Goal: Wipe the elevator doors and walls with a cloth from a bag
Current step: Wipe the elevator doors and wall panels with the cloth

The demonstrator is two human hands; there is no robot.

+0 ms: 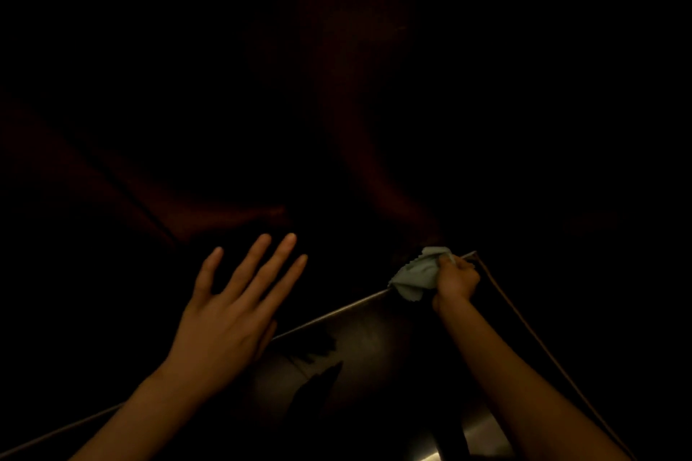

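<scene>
The scene is very dark. My right hand (455,283) grips a small pale grey-green cloth (417,275), bunched against the corner where a shiny metal panel (359,341) meets a dark wall. My left hand (232,307) is spread flat with straight fingers against the dark surface to the left, its heel near the panel's upper edge. Both forearms reach up from the bottom of the view. The bag is not in view.
The dark wall (337,105) above the hands shows only faint reddish reflections of my arms. A thin bright edge line (524,326) runs down to the right from the cloth's corner. Shadows of my hands fall on the metal panel.
</scene>
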